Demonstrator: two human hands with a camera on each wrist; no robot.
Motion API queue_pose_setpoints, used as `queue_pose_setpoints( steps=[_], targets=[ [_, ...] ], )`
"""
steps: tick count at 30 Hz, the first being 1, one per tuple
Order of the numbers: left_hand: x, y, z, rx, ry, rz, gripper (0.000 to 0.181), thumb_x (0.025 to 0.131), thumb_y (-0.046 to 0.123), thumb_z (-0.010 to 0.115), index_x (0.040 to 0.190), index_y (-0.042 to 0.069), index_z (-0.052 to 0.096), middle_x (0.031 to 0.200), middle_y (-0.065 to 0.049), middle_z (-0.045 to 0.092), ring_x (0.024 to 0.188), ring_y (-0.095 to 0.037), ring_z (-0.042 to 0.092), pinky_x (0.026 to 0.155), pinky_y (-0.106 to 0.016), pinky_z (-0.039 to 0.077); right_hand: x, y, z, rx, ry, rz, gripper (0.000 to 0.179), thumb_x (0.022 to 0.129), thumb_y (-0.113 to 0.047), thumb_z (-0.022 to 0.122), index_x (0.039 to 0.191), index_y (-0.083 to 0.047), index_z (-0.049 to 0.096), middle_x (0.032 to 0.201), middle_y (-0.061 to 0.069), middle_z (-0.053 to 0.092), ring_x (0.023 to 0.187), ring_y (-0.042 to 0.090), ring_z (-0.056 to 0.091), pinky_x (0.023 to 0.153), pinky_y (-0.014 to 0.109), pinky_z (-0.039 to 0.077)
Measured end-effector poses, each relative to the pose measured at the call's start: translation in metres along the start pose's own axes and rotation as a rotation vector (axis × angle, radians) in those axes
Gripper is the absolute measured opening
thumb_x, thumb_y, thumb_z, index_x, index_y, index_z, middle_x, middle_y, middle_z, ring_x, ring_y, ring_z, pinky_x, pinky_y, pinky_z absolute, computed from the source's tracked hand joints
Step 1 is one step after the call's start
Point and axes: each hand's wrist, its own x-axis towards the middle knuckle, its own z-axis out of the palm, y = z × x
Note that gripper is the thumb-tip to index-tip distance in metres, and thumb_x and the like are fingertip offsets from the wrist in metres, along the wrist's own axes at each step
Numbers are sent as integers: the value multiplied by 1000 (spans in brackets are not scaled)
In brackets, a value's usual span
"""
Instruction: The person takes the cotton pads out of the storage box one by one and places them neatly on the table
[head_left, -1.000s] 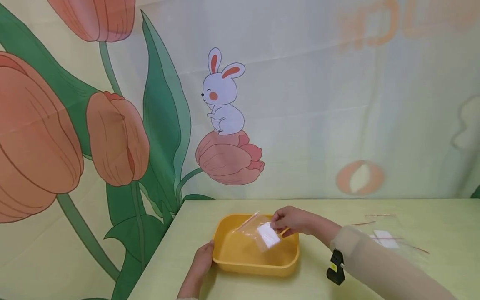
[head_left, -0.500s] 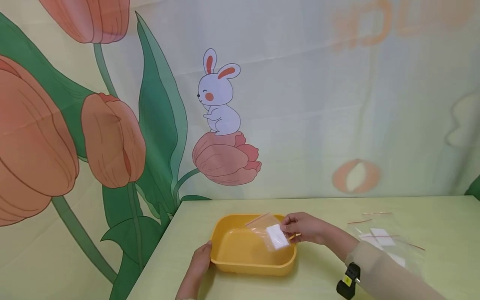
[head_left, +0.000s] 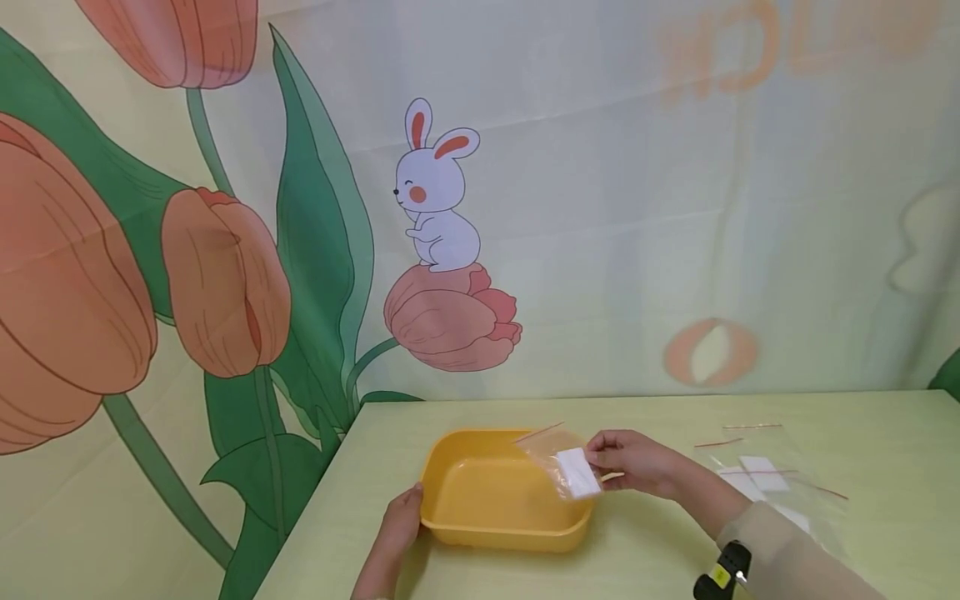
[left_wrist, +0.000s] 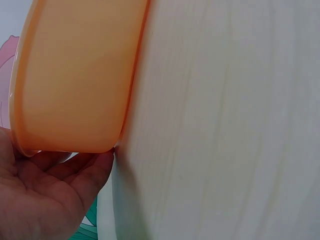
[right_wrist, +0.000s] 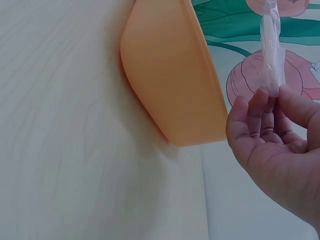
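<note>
A yellow plastic basin [head_left: 495, 538] sits on the table. My left hand [head_left: 402, 518] holds its left end, the thumb up by the rim and the fingers against the outer wall, as the left wrist view shows with the left hand [left_wrist: 55, 195]. My right hand [head_left: 637, 461] pinches a clear zip bag [head_left: 543, 454] containing a flat white piece [head_left: 577, 472], above the basin's right side. Seen edge-on in the right wrist view, the bag [right_wrist: 271, 55] rises from between thumb and fingers of the right hand [right_wrist: 280, 145]. The basin's inside floor shows nothing lying on it.
Several clear zip bags [head_left: 767, 473] with red seal strips and white pieces lie on the table's right side, partly behind the right forearm. The pale table [head_left: 645, 550] meets a printed backdrop [head_left: 600, 208] with tulips and a rabbit at its far edge.
My right hand has moved rightward with the zip bag, from over the basin's middle to its right rim. The left hand keeps its hold on the basin.
</note>
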Motion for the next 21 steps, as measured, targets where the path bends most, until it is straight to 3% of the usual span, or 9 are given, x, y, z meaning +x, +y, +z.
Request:
queue_pose_setpoints(
  steps=[14, 21],
  targets=[
    [0, -1, 1, 10, 9, 24, 53, 112, 23, 31, 138, -19, 49, 127, -35, 63, 122, -43, 58, 116, -61, 40, -34, 13, -23, 49, -12, -34, 8, 106, -20, 56, 100, -17, 60, 88, -7, 58, 87, 8, 57, 81, 25, 54],
    [8, -10, 0, 3, 3, 28, 62, 111, 37, 33, 139, -15, 51, 124, -28, 67, 119, -36, 61, 114, -54, 45, -53, 23, -40, 21, 30, -47, 6, 107, -20, 55, 104, -16, 59, 90, -6, 57, 87, 7, 57, 81, 25, 55]
  ],
)
